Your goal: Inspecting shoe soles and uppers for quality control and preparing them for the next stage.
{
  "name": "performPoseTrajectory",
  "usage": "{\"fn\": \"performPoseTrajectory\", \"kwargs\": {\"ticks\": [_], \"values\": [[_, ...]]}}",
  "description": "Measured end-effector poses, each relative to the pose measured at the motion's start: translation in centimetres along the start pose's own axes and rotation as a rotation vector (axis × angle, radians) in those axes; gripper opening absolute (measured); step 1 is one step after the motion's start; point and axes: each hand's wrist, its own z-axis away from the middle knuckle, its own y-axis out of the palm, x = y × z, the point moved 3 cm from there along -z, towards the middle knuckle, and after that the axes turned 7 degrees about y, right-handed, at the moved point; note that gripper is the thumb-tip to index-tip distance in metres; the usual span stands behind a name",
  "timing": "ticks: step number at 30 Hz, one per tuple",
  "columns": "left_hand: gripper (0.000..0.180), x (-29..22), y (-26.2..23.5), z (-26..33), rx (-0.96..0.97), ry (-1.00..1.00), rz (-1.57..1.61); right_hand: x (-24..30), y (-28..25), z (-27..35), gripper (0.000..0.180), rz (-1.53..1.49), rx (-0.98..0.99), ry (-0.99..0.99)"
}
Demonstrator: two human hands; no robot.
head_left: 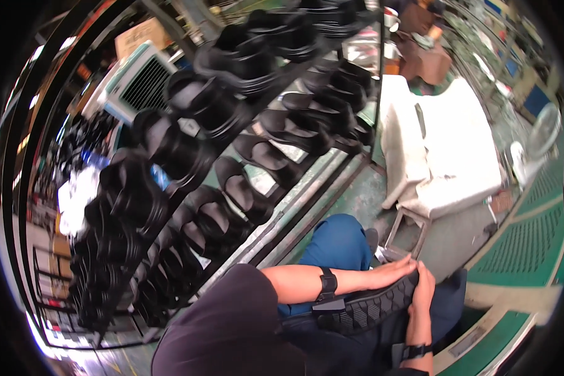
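Note:
A black shoe (376, 307) lies across my lap, its patterned sole facing up and its toe pointing away to the right. Along the far side near the toe, my left hand (391, 272) presses on it with fairly straight fingers. My right hand (423, 288) grips the toe end from the right, its fingers curled over the edge. The two hands almost meet at the tip. Black straps circle both of my wrists. The shoe's upper is hidden beneath the sole.
A black metal rack (257, 109) with rows of black shoes fills the left and centre. Ahead stands a bulky white-covered object (451, 150). Green panels (520, 244) run along the right, near a fan (545, 128). A white air cooler (138, 84) stands behind the rack.

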Motion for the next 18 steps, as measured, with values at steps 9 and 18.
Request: {"fn": "performPoseTrajectory", "kwargs": {"ticks": [9, 18], "values": [[0.074, 1.3, 0.4, -2.2, -0.265, -0.251, 0.820, -0.6, 0.5, 0.2, 0.029, -0.129, 0.240, -0.008], [0.033, 0.0, 1.3, -1.0, -0.210, -0.112, 0.820, -0.5, 1.8, 1.7, 0.026, -0.294, 0.108, -0.144]]}}
